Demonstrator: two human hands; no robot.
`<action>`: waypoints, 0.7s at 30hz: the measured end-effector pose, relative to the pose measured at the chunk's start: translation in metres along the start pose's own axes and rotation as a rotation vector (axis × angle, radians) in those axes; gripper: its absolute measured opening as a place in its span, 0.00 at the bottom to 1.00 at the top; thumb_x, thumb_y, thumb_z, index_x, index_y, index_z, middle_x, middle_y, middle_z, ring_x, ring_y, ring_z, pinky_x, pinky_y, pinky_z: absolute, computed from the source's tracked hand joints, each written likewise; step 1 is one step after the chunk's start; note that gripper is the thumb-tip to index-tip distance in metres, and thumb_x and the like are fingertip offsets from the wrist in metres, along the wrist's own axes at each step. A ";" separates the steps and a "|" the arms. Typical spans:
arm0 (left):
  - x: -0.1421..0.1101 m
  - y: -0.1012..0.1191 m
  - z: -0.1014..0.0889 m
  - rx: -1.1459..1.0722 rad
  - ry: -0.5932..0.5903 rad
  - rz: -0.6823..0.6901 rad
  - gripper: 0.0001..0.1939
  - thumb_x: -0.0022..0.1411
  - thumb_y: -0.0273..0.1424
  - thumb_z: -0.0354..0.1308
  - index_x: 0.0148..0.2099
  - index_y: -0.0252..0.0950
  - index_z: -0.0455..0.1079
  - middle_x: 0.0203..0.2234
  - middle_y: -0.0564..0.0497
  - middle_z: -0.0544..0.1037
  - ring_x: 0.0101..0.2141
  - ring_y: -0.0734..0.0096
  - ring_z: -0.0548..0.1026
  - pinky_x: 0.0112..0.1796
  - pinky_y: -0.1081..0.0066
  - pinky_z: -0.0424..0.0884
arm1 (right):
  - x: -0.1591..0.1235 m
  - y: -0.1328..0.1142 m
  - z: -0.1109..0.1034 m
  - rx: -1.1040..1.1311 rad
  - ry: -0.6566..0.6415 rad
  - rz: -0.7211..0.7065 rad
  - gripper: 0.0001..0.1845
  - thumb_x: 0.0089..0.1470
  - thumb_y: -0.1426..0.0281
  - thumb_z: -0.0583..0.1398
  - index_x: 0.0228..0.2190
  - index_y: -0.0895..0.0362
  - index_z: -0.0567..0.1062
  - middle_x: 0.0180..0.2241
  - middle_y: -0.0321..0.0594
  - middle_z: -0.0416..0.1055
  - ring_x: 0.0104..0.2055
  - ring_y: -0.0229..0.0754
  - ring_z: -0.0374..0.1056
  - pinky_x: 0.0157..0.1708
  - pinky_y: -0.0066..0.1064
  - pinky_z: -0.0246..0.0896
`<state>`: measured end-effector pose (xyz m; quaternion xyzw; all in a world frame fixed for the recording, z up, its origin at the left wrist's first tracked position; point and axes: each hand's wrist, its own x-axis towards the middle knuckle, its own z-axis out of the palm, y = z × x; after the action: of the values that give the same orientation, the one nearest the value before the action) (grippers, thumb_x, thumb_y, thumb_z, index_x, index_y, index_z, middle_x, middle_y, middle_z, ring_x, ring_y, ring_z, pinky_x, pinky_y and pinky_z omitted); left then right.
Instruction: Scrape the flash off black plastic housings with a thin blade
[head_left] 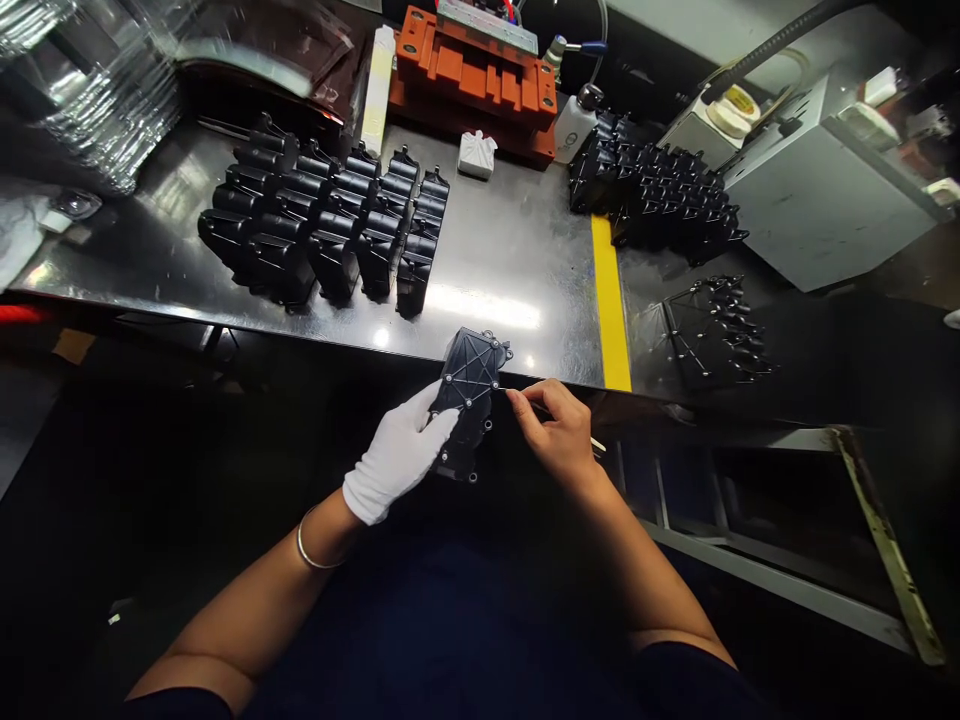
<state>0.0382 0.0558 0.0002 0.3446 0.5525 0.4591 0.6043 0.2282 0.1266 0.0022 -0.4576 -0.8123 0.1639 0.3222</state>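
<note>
My left hand (397, 450), in a white cotton glove, grips a black moulded plastic part (469, 385) with a ribbed back and small round bosses at its corners. The part is tilted up, just off the front edge of the steel table. My right hand (555, 430) is bare and pinches a thin pale tool (592, 442) whose slim shaft reaches to the part's right edge. A metal bangle (315, 547) circles my left wrist. The part's far side is hidden from this view.
Rows of black moulded parts (322, 220) stand on the steel table (510, 250). More lie heaped (660, 190) and spread (712, 335) beyond a yellow tape strip (609, 300). Behind stand an orange fixture (472, 90), a white bottle (576, 128) and a grey machine housing (825, 190).
</note>
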 end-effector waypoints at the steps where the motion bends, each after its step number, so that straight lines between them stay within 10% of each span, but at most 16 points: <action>1: 0.000 0.000 0.001 0.004 0.004 0.002 0.24 0.61 0.38 0.56 0.59 0.39 0.68 0.40 0.49 0.82 0.37 0.64 0.78 0.39 0.68 0.74 | -0.001 -0.002 0.001 -0.003 -0.004 0.009 0.12 0.58 0.68 0.60 0.23 0.56 0.71 0.22 0.36 0.69 0.25 0.35 0.65 0.27 0.28 0.60; 7: 0.001 0.000 -0.001 -0.015 0.015 0.026 0.25 0.60 0.37 0.58 0.58 0.38 0.69 0.44 0.49 0.81 0.41 0.63 0.77 0.43 0.68 0.73 | -0.001 -0.005 0.004 0.152 -0.060 0.141 0.14 0.57 0.64 0.60 0.23 0.56 0.71 0.22 0.35 0.68 0.24 0.34 0.63 0.26 0.28 0.58; 11: -0.007 0.012 -0.023 -0.006 -0.254 -0.106 0.27 0.59 0.38 0.59 0.60 0.40 0.67 0.40 0.49 0.82 0.37 0.60 0.79 0.36 0.68 0.74 | -0.002 0.008 -0.004 0.434 0.073 0.457 0.16 0.52 0.56 0.62 0.29 0.57 0.72 0.25 0.35 0.69 0.23 0.33 0.60 0.22 0.26 0.55; 16: -0.019 0.018 -0.058 0.072 -0.623 -0.367 0.23 0.55 0.30 0.63 0.54 0.40 0.73 0.38 0.49 0.82 0.37 0.62 0.79 0.34 0.70 0.74 | -0.031 0.006 0.008 0.967 -0.591 0.836 0.22 0.40 0.54 0.67 0.29 0.61 0.76 0.24 0.37 0.72 0.22 0.33 0.62 0.20 0.25 0.54; 18: -0.019 0.007 -0.067 -0.018 -0.514 -0.449 0.20 0.52 0.28 0.65 0.50 0.37 0.76 0.27 0.51 0.81 0.26 0.69 0.76 0.26 0.75 0.71 | -0.046 0.000 0.019 1.144 -0.682 0.924 0.20 0.38 0.56 0.68 0.25 0.61 0.75 0.19 0.35 0.69 0.20 0.33 0.62 0.20 0.25 0.55; 21: -0.021 -0.019 -0.070 -0.295 -0.001 -0.309 0.15 0.54 0.33 0.63 0.45 0.38 0.77 0.15 0.59 0.71 0.17 0.79 0.68 0.18 0.80 0.65 | -0.063 -0.007 0.033 1.289 -0.430 0.990 0.20 0.36 0.55 0.68 0.23 0.60 0.74 0.17 0.32 0.66 0.18 0.32 0.59 0.18 0.24 0.52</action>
<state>-0.0268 0.0232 -0.0208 0.1639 0.5254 0.4366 0.7117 0.2248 0.0707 -0.0422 -0.4465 -0.3089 0.8018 0.2498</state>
